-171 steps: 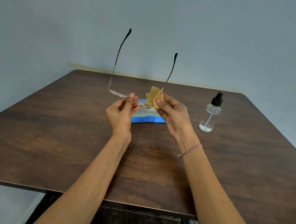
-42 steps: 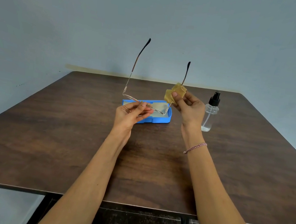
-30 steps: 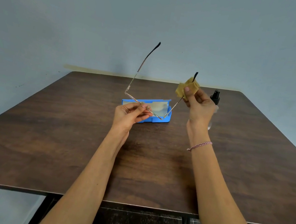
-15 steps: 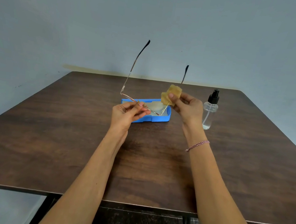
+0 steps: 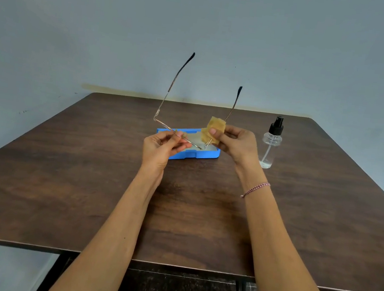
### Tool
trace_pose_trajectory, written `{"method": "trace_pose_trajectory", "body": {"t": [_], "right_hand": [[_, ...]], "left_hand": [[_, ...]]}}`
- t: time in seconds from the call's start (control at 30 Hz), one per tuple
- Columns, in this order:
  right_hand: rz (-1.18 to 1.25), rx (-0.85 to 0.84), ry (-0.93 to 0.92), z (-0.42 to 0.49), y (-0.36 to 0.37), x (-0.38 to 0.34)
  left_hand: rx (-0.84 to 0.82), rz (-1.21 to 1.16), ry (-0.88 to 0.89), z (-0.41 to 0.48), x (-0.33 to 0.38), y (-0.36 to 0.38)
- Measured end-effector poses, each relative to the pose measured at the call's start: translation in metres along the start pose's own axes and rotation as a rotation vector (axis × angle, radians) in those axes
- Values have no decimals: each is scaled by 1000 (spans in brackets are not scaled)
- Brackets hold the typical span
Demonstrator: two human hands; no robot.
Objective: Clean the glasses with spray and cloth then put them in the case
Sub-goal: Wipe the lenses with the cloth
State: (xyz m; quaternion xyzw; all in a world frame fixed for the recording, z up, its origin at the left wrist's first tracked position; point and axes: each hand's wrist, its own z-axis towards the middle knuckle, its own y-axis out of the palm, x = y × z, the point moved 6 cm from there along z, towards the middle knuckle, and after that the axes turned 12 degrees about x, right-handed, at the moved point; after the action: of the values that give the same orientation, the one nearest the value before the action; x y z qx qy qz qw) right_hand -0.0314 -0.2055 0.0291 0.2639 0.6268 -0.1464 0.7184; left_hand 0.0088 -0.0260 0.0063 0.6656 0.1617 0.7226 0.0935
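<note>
The left hand (image 5: pixel 161 148) pinches the glasses (image 5: pixel 168 98) above the blue case (image 5: pixel 207 153). The right hand (image 5: pixel 237 144) presses the yellow cloth (image 5: pixel 213 130) around their right corner, the spray bottle (image 5: pixel 270 143) standing right of the case.

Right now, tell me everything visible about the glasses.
The glasses are a thin, metal-looking wire frame with clear lenses and dark tips on both temples. The temples are unfolded and point up and away from the person. They are held in the air above the open blue case, clear of the table. The left hand pinches the front near the middle. The right hand presses a folded yellow cloth around the right end, near the hinge. The lenses are barely visible.
</note>
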Motion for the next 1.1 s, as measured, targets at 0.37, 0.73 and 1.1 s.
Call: {"method": "trace_pose_trajectory", "body": {"t": [0.37, 0.73, 1.1], "right_hand": [[235, 286, -192, 8, -27, -19], [248, 312, -314, 5, -28, -28], [50, 135, -224, 2, 1, -12]], "left_hand": [[-116, 111, -14, 1, 0, 2], [-68, 141, -10, 6, 0, -5], [44, -87, -20, 6, 5, -5]]}}
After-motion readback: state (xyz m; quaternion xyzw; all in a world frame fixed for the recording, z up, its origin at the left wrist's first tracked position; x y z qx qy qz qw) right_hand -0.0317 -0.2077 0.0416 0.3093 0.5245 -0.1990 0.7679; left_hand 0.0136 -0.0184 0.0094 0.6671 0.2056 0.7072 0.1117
